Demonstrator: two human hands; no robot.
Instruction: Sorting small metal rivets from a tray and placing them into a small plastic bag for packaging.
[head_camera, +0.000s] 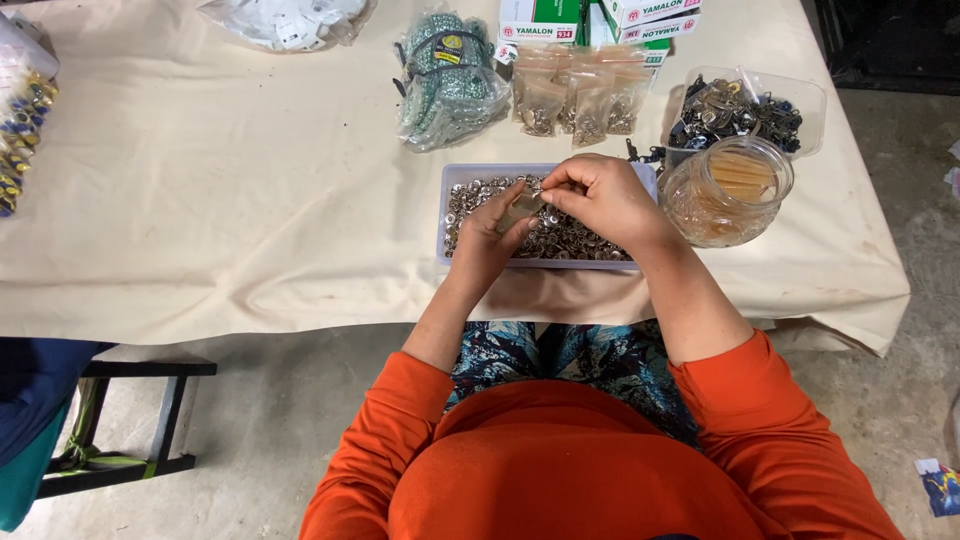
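Item: small clear packet (521, 209), held over the lavender tray (446, 178), our landmark for what follows.

Hands: our left hand (487, 237) is closed around the packet from below, fingers curled on its lower edge. Our right hand (605, 199) is pinched shut at the packet's top, thumb and forefinger together; whether a metal piece sits between them we cannot tell.

Condition of the packet: thin, see-through, slightly tan, tilted. Its contents are too small to make out.

Progress, as we judge it: the tray is well filled with small silver-coloured round metal fasteners (560, 235), so most loose stock appears unpacked. Just beyond the tray lie several filled packets (580, 100) of the same kind, each with a cluster of metal at the bottom; these look finished.

Also near the tray: to its right, touching or nearly so, a clear round jar (728, 190) with pale sticks inside; beyond that, a clear tub (745, 110) of dark metal hardware. Beyond the tray's left end, a bag of green beaded goods (447, 80). All rest on a cream cloth (230, 190).
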